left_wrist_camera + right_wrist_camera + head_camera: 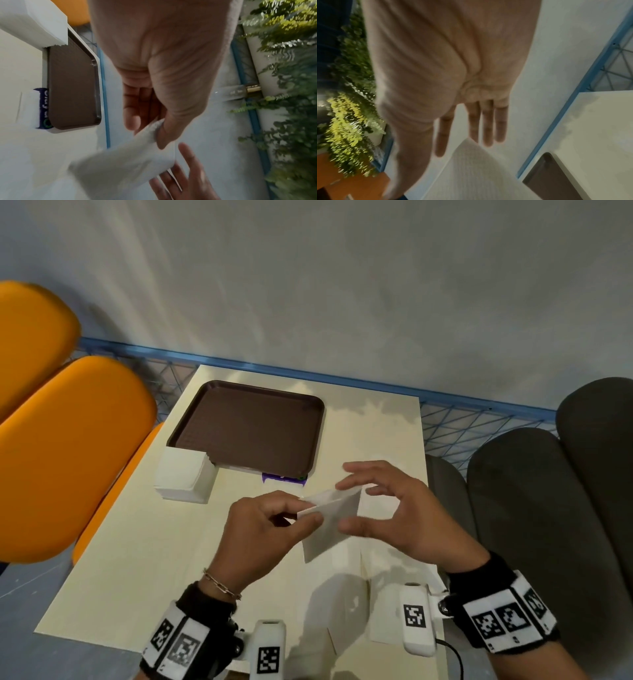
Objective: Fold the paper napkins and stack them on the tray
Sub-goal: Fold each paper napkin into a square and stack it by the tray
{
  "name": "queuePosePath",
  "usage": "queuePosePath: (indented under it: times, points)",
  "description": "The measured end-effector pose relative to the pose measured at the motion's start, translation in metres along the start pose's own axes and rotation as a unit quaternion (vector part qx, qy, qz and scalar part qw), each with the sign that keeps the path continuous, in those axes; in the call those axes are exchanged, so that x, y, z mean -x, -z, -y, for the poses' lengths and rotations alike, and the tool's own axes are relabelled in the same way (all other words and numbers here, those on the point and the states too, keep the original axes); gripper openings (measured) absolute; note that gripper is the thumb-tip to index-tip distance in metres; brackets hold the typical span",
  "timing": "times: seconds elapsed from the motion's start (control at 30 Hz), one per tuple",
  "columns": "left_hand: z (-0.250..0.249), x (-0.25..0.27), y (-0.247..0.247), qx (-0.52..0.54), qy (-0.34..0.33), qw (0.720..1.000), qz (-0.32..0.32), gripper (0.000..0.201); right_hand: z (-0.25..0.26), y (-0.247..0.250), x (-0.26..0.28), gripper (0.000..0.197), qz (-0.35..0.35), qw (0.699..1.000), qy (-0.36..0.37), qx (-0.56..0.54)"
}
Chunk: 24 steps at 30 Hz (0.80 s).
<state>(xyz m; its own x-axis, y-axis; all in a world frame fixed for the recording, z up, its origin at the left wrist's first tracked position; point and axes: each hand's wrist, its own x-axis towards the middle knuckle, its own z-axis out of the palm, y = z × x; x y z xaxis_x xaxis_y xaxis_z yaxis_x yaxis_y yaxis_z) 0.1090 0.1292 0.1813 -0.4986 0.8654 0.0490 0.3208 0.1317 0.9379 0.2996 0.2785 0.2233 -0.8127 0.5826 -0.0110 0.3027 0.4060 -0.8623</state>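
A white paper napkin (330, 520) hangs in the air above the cream table (137, 559), partly folded. My left hand (306, 510) pinches its left corner between thumb and fingers; the left wrist view shows that pinch (154, 129) on the napkin (123, 162). My right hand (344, 506) hovers at the napkin's right side with spread, nearly straight fingers (487, 128) just above the napkin's tip (471, 169); no grip shows. The brown tray (246, 426) lies bare at the far side of the table. A stack of white napkins (185, 477) sits at its near left corner.
A purple wrapper (284, 477) sticks out from under the tray's near edge. Orange chairs (68, 453) stand to the left and dark grey chairs (531, 508) to the right. A blue mesh railing (308, 374) runs behind the table, with green plants (291, 94) nearby.
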Motion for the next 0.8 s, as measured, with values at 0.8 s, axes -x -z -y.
queuePosePath:
  times: [0.8]
  points:
    - [-0.023, 0.012, -0.001, 0.163, 0.042, 0.977, -0.130, 0.013, 0.011, -0.026, -0.004, 0.009, -0.148, 0.972, -0.009, -0.182]
